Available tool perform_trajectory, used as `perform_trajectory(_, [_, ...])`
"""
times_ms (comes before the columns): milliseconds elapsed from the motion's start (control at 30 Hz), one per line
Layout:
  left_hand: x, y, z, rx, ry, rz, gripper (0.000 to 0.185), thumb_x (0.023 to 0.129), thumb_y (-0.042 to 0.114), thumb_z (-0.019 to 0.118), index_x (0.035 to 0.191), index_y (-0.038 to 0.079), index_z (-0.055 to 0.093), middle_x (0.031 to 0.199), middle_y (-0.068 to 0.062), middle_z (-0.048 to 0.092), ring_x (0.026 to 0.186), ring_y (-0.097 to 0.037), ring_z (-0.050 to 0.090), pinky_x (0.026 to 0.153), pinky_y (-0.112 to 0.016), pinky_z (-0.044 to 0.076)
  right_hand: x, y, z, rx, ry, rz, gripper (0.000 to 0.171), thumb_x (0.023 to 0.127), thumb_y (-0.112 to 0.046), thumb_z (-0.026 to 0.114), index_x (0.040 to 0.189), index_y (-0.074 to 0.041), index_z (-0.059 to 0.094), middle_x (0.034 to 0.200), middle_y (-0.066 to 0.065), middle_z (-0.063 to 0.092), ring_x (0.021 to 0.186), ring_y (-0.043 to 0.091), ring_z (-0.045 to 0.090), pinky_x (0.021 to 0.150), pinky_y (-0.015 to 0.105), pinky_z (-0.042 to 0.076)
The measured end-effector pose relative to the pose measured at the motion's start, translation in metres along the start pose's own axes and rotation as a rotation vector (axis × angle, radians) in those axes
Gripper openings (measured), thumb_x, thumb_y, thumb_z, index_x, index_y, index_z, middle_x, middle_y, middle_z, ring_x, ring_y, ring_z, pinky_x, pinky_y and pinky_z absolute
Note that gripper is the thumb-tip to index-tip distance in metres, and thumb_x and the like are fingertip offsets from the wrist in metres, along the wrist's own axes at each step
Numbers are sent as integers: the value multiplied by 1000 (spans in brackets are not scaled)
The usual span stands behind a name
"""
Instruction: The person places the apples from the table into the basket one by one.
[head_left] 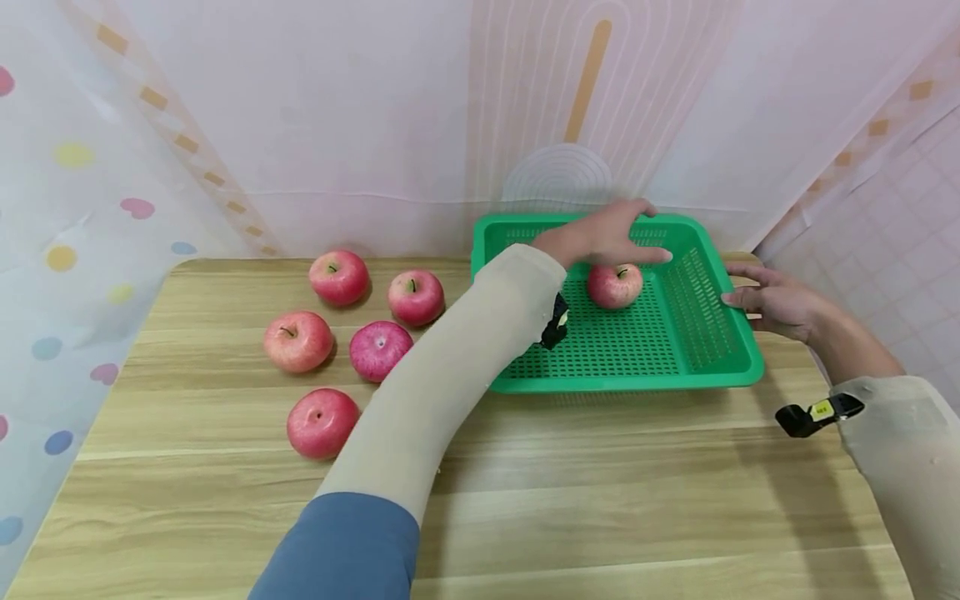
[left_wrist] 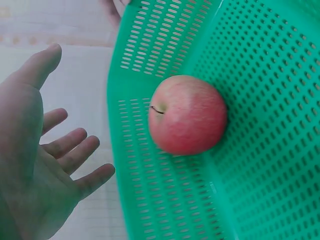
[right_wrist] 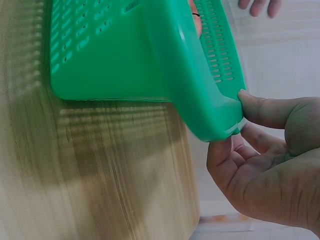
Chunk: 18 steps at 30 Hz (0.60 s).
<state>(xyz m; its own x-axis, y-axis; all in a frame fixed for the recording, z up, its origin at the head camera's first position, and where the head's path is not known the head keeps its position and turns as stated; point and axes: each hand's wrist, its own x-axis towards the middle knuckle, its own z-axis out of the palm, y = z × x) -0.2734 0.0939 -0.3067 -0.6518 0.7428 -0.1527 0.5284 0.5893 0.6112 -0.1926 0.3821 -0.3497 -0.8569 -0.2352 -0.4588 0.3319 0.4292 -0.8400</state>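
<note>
A green plastic basket with slotted walls stands at the back right of the table. Inside it, by the far wall, lies a red apple with its stem showing. Over the basket's back rim, my left hand reaches with fingers spread and nothing in them; the left wrist view shows its fingertips beside the wall, apart from the apple. At the basket's right end, my right hand pinches the rim, thumb on top and fingers beneath. My left forearm covers the basket's left part.
Several more apples are grouped on the table's left side, among them a red apple at the back and another red apple nearer the front. The wooden table meets a patterned curtain at its back edge.
</note>
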Motion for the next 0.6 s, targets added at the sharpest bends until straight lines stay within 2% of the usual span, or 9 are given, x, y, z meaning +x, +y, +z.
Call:
perform_trajectory(200, [-7,8,-17,45,13,72,81,98,52,61,159,8,29,163,-5,32,149,-14,28,116,-19,26,-1,0,-3,-2,4,1,47,109,-13,47,151,-18,27,100,-11,66,92,8,65,81,31,56])
perform_trajectory(333, [-12,12,-22,74,-2,84,82,98,54,60,160,10,27,164,-2,30,150,-11,26,117,-18,23,-2,3,-4,-3,5,17,51,109,-14,47,154,-16,24,100,-11,66,92,8,65,82,31,56])
perform_trajectory(600, [-26,16,-29,94,-12,103,83,98,56,59,161,15,26,165,2,28,151,-8,22,118,-18,20,-2,6,-5,25,9,3,37,109,-12,48,140,-28,36,100,-10,67,92,8,66,81,31,57])
